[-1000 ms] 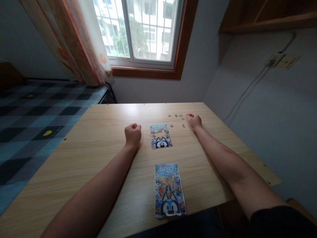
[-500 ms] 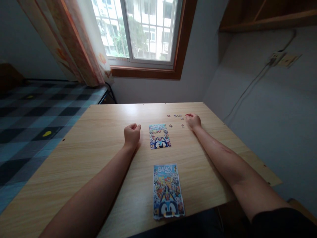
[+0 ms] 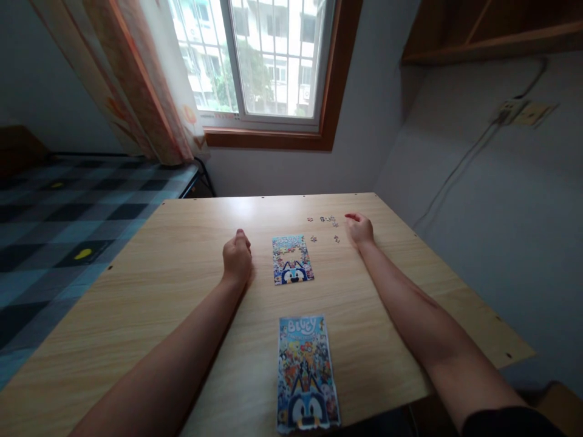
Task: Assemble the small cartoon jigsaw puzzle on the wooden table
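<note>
My left hand [image 3: 237,255] is closed in a fist on the table, left of the puzzle, with its thumb on top. Nothing shows in it. My right hand [image 3: 359,229] rests just right of the loose pieces, fingers curled in and the forefinger reaching left. No piece shows at its fingertips; its palm side is hidden. Between my hands lies a jigsaw puzzle [image 3: 294,274] with a blue cartoon dog along its bottom and a bare gap in its middle. Several loose jigsaw pieces [image 3: 322,219] lie beyond it to the right, two of them nearer, including one jigsaw piece [image 3: 314,239].
A printed Bluey picture sheet [image 3: 306,376] with a ragged lower edge lies at the near edge of the wooden table [image 3: 173,267]. A checked bed [image 3: 91,212] is on the left. The window [image 3: 277,67] is ahead, and a cable [image 3: 455,170] hangs on the right wall.
My left hand has shifted slightly left and turned so its thumb points up. My right hand has drawn a little right of the pieces. The view has tilted slightly up.
</note>
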A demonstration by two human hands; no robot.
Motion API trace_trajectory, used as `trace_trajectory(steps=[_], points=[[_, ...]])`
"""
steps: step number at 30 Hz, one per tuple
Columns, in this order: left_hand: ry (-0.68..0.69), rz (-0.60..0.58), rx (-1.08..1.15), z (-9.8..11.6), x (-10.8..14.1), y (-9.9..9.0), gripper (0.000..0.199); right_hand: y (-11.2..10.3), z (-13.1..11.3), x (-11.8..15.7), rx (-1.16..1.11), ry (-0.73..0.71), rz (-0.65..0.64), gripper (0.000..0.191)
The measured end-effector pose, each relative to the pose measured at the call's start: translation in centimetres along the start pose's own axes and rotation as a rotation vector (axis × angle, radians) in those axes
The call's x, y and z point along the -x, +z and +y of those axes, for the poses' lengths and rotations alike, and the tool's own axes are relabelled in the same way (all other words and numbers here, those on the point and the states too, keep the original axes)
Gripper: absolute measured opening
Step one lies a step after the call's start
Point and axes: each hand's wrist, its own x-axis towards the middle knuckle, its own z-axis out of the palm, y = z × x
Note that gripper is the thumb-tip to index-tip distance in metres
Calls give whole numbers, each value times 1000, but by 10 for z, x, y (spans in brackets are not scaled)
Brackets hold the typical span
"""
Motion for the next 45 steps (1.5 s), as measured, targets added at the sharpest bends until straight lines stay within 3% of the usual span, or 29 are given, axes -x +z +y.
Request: trace_trajectory(steps=[6,12,21,29,34,45], points=[[-56,-14,91,4,4,-2,36,-2,-7,5,18,-161,-31,27],[-72,-32,130,5,4,-4,18,0,-17,17,169,-481,-99,23],[-8,-68,36,5,4,-2,9,-7,-30,26,254,-599,-173,21],[33,-70,23,2,3,-1,8,-7,-58,54,346,-857,-416,16],[1,-65,29,3,4,1,9,-2,-61,59,393,-852,-464,18],[77,-69,-65,-3,1,4,13,-4,-52,54,391,-785,-518,15]])
